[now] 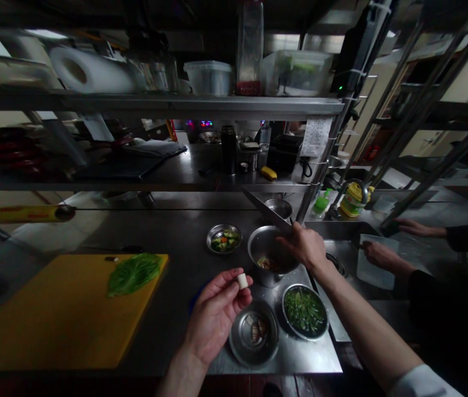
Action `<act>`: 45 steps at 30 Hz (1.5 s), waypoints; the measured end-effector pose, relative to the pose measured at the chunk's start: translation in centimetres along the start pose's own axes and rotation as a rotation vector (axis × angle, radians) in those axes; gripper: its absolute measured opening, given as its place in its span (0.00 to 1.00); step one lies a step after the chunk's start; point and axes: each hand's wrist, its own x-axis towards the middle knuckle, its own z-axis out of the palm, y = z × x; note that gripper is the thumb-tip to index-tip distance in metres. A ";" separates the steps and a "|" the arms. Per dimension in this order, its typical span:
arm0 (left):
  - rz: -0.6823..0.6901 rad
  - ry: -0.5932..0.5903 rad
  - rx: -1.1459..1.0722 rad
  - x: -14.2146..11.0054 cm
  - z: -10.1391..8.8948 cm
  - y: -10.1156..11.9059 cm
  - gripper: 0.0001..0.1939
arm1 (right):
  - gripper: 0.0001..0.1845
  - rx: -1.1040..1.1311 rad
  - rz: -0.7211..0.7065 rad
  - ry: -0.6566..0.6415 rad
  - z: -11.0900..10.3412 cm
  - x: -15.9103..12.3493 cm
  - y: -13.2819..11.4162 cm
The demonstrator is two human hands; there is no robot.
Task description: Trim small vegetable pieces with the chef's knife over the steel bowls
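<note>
Between the thumb and fingers of my left hand [219,309] is a small white cylindrical piece [242,281], of a kind I cannot make out. My right hand [307,246] grips a kitchen knife [267,212], its broad blade pointing up and to the left. That hand is over the right side of a deep steel bowl [252,237] with some food at its bottom. Below my left hand stands a steel bowl [240,354] holding a few brown-and-white pieces. Beside it is a bowl [325,325] of green leaves, apparently in water.
A yellow cutting board [68,314] carries a lettuce leaf [134,274]. A small steel dish [209,242] holds cut vegetables. Overhead runs a shelf [200,103] with tubs. At the right, a co-worker's hands [385,256] hold a translucent container [376,275] by the sink [341,229].
</note>
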 end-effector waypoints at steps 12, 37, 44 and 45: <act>0.090 0.002 0.068 0.2 0.8 -0.2 0.18 | 0.23 1.354 -0.071 -0.624 -1.6 -10.5 -5.8; 0.141 -0.049 0.195 -1.0 2.1 -0.2 0.13 | 0.21 1.162 -0.123 -0.357 -1.0 -13.2 -6.7; 0.155 -0.034 0.207 -1.1 2.1 -0.6 0.14 | 0.24 1.062 -0.109 -0.293 -0.5 -13.5 -6.5; 0.155 -0.033 0.210 -1.1 2.2 -0.6 0.14 | 0.24 1.049 -0.108 -0.288 -0.5 -13.5 -6.4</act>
